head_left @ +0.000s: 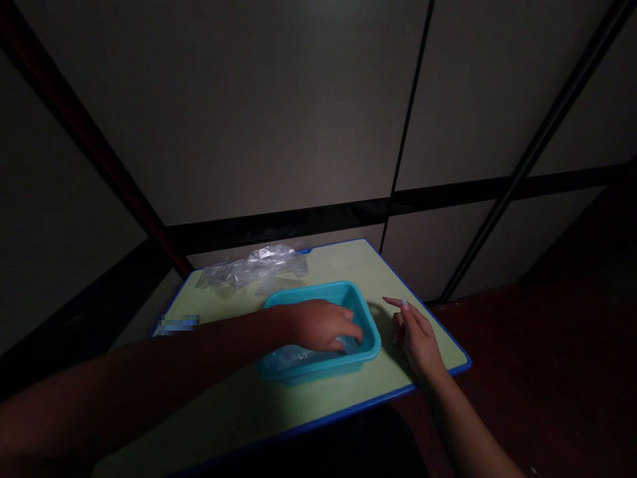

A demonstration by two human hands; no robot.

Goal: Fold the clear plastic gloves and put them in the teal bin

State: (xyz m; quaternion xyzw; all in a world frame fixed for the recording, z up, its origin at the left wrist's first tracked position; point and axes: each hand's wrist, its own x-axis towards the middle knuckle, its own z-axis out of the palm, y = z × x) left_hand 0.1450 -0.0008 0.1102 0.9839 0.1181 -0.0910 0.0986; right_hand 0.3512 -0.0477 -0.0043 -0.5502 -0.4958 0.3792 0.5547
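My left hand (326, 324) reaches over the near-left side of a turquoise plastic basin (371, 335) and dips into it. Its fingers are bent and spread apart, with the tips down at some clear plastic (298, 356) in the bottom. Whether they touch this plastic is hard to tell in the dim light, and my palm and wrist cover part of the inside. Just right of the basin, apart from it, is my right hand (418, 338). Its index finger stretches left while the other fingers curl loosely; I see nothing held in it.
The basin stands on a small pale-green table (249, 411) with a blue edge. Crumpled clear plastic wrapping (259, 265) lies at the table's back left. Large cabinet panels (279, 119) rise right behind the table, and dark reddish floor (547, 372) lies to the right.
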